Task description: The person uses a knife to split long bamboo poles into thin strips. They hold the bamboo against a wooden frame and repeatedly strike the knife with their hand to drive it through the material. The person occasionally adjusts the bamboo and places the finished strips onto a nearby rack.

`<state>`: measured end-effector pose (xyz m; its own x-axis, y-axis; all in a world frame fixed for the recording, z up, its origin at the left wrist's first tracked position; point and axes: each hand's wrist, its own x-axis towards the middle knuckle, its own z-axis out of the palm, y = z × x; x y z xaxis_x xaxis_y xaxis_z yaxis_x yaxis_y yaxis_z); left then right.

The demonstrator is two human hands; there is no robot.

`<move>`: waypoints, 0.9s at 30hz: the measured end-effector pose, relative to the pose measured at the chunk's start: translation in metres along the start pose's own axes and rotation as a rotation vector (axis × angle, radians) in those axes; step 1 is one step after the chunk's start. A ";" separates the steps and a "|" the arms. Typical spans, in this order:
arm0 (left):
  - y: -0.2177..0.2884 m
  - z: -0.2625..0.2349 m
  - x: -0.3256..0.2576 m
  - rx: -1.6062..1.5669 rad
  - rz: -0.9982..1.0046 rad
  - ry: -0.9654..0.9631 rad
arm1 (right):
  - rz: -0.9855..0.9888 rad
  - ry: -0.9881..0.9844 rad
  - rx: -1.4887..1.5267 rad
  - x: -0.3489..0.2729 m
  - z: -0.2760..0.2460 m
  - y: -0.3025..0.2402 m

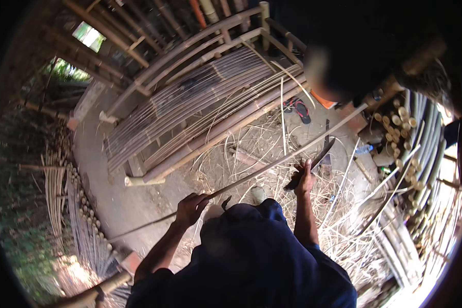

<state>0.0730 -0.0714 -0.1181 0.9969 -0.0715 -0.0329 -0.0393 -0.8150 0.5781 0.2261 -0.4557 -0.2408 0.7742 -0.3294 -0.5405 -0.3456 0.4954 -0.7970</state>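
A long, thin bamboo strip [262, 171] runs slantwise across in front of me, from the lower left to the upper right. My left hand [191, 209] is closed round it, left of my body. In my right hand [305, 179] is a knife with a broad, dark, curved blade [323, 152], its tip pointing up and to the right. The blade lies just below the strip in the picture; whether the two touch I cannot tell. My right fingers are wrapped round the dark handle. Pale bamboo shavings [339, 205] cover the ground under my right hand.
A slatted bamboo bench [205, 90] stands ahead. Black-and-red sandals [300, 110] lie beyond the strip. Stacked bamboo poles [395, 123] and a plastic bottle [364, 149] are at right. More poles [82, 205] lie at left. A dark shape, too dim to make out, fills the upper right.
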 end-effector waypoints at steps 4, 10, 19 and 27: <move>0.022 0.002 0.033 -0.045 0.065 -0.146 | -0.059 -0.255 0.341 0.011 -0.014 0.009; -0.010 0.030 0.068 -0.115 0.114 -0.101 | -0.146 -0.268 0.207 0.018 0.015 -0.072; -0.017 0.012 0.210 -0.490 0.149 -0.284 | -0.078 -0.141 0.116 0.035 0.168 -0.069; -0.134 -0.040 0.326 -0.657 -0.175 -0.313 | 0.121 -0.211 -0.288 0.069 0.257 -0.048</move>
<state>0.4061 0.0372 -0.1731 0.9151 -0.2120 -0.3430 0.2649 -0.3251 0.9078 0.4325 -0.2954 -0.1702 0.8006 -0.0945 -0.5918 -0.5530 0.2639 -0.7903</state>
